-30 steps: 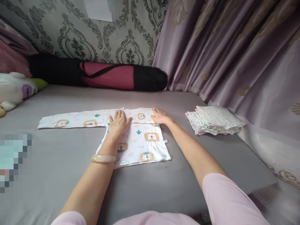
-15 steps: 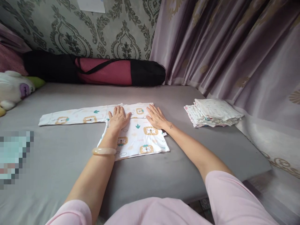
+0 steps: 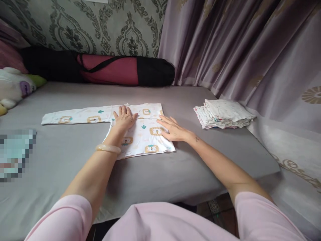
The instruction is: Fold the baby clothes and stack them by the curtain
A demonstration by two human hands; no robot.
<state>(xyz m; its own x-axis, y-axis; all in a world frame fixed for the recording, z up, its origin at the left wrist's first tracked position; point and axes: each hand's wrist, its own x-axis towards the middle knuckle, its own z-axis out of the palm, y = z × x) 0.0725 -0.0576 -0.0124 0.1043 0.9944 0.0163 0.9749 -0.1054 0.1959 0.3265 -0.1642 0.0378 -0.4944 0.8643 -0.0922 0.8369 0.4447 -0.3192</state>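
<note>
A small white long-sleeved shirt [image 3: 140,140] with lion faces and green leaves lies flat on the grey bed sheet [image 3: 75,160]. One sleeve [image 3: 75,115] stretches out to the left; on the right side a sleeve lies folded across the upper body. My left hand [image 3: 124,118] rests palm down on the shirt near the shoulder, fingers spread. At the right edge of the shirt is my right hand [image 3: 174,129], its fingers extended and apart over the fabric; whether its palm presses down I cannot tell.
To the right sits a stack of folded clothes [image 3: 225,113]. A long black and red bag [image 3: 107,70] lies along the wall, with a plush toy [image 3: 13,85] at the far left. A blurred-out item [image 3: 16,154] lies at left. Purple curtains [image 3: 225,43] hang at the right.
My right hand has slid slightly down along the shirt's right edge and turned more sideways. My left hand stays on the shirt. The view has tilted down a little.
</note>
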